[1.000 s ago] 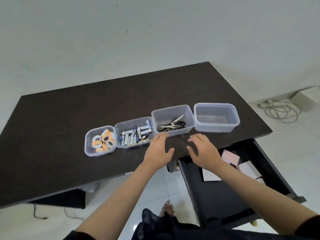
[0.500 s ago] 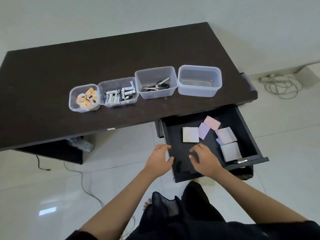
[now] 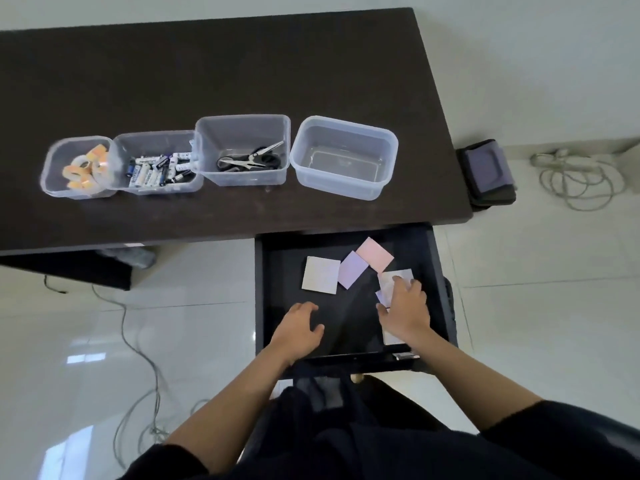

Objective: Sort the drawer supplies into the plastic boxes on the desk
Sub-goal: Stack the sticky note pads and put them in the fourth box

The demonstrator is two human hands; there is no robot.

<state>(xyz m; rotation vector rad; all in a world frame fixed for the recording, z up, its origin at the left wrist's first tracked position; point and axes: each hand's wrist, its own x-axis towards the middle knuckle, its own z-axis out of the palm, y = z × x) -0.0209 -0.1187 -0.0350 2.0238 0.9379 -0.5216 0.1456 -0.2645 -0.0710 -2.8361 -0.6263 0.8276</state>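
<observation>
A dark tabletop point(image 3: 214, 71) has four clear plastic boxes in a row. The first box point(image 3: 74, 168) on the left holds rolls of tape point(image 3: 85, 166). The next box point(image 3: 156, 164) holds batteries point(image 3: 156, 169). The third box point(image 3: 242, 148) holds scissors point(image 3: 249, 159). The last box point(image 3: 344, 157) on the right has nothing in it. Below the tabletop, a black drawer point(image 3: 349, 296) is pulled out. Inside it lie square paper pads: a white pad point(image 3: 320, 274), a purple pad point(image 3: 352, 269) touching it, and a pink pad point(image 3: 374, 254) just behind that one. The right hand point(image 3: 403, 308) is in the drawer, resting on more pads point(image 3: 393, 280) near the right side, with its fingers bent down onto them; I cannot tell if it has a grip on one. The left hand point(image 3: 299, 329) is over the bare drawer floor with loose, slightly curled fingers, and it holds nothing. A coiled white cord point(image 3: 575, 181) lies on the floor to the right.
</observation>
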